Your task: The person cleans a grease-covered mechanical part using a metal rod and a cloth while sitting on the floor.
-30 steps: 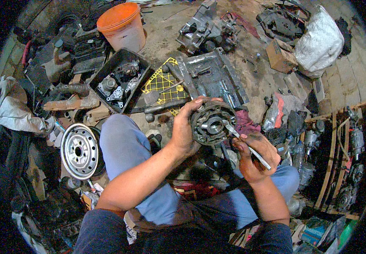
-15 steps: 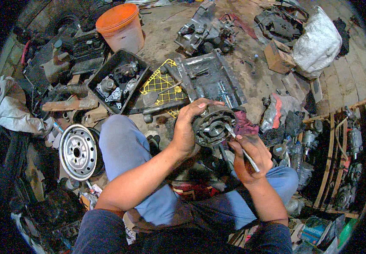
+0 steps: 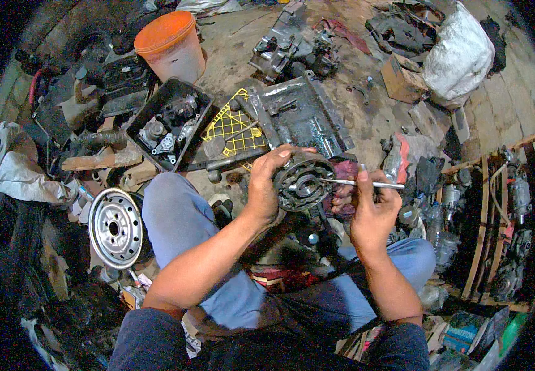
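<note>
My left hand (image 3: 264,190) grips a round, dark metal machine part (image 3: 287,188) by its left side, thumb over the top edge. Ring-shaped walls and a hollow centre face up toward me. A thin silver metal rod (image 3: 384,184) is pinched in my right hand (image 3: 374,216), lying nearly level, its left tip inside the part's centre. Whether the tip touches the inner wall I cannot tell. Behind my right fingers shows a dark red cloth (image 3: 345,170); what bears it is hidden.
Beyond my hands lie an oily metal tray (image 3: 317,123), a yellow grid (image 3: 227,127) and a black bin (image 3: 204,114) of metal parts. A steel wheel rim (image 3: 102,238) leans by my left knee. Farther off stand an orange-lidded bucket (image 3: 178,55) and a gearbox-like casting (image 3: 273,55).
My right hand has risen and turned, swinging the rod from a steep slant to nearly level. The round part has shifted slightly left and its hollow face shows more fully.
</note>
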`<action>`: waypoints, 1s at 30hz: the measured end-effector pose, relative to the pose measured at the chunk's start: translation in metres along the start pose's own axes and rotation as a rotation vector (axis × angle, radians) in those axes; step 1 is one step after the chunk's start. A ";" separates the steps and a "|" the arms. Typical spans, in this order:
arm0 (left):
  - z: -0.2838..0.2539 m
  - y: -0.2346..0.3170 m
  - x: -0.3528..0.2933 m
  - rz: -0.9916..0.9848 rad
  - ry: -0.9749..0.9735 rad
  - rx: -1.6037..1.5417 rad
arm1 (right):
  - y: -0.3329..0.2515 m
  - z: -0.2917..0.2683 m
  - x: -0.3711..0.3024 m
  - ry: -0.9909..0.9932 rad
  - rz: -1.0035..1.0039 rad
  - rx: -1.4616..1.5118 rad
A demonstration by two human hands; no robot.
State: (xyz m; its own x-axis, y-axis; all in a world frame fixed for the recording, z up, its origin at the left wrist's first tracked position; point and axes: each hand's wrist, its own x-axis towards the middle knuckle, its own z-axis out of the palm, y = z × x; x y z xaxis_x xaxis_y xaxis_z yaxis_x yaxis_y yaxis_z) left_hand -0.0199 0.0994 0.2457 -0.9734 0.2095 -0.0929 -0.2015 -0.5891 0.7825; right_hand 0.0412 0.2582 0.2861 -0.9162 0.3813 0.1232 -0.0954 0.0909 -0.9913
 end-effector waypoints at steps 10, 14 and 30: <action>-0.001 -0.005 0.003 -0.109 0.003 -0.219 | 0.009 -0.019 -0.006 -0.039 -0.740 -0.326; 0.001 -0.003 0.000 -0.102 0.019 -0.187 | 0.007 -0.012 -0.003 -0.108 -0.830 -0.376; -0.001 -0.003 0.001 -0.036 -0.023 -0.113 | 0.010 -0.014 -0.013 -0.151 -0.809 -0.453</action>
State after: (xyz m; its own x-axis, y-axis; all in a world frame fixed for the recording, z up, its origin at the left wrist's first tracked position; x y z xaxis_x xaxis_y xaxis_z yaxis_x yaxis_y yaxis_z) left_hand -0.0204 0.1001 0.2429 -0.9629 0.2488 -0.1048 -0.2485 -0.6646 0.7047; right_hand 0.0578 0.2674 0.2755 -0.6811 -0.0749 0.7283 -0.5943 0.6376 -0.4902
